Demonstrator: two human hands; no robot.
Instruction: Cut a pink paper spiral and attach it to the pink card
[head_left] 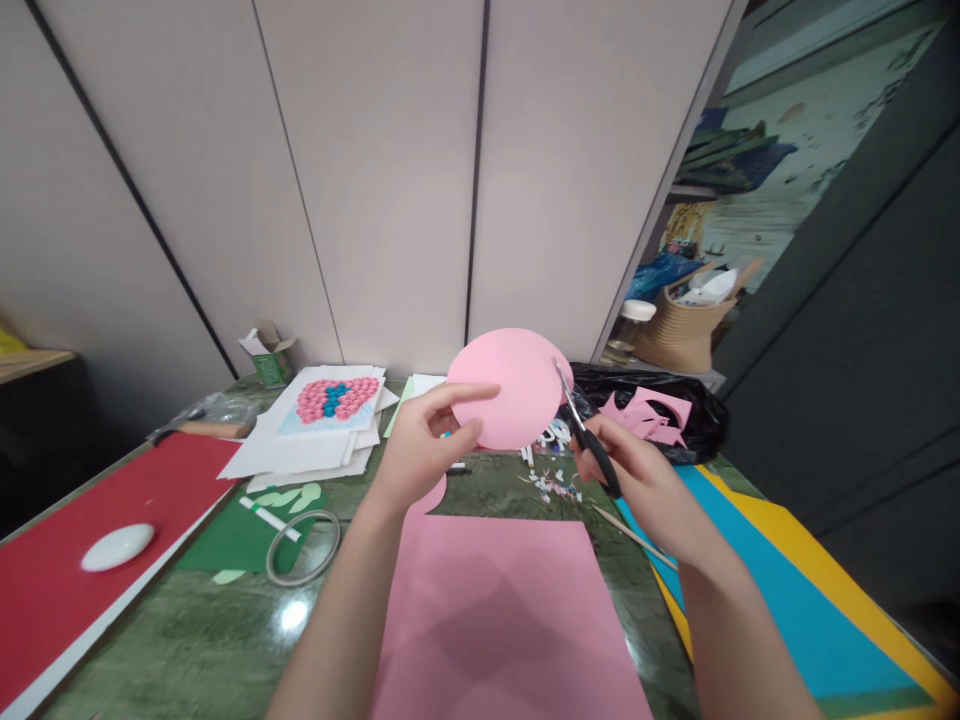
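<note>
Our left grip (421, 445) pinched the pink disc (517, 375) while our right grip (643, 470) grasped the scissors (600, 462), best angled along its rim.

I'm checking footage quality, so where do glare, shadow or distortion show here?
Head view: bright glare on the green tabletop just below the grey ring; a soft shadow across the large pink sheet; wall panels leaning outward toward the sides, probably wide-lens distortion.
</note>
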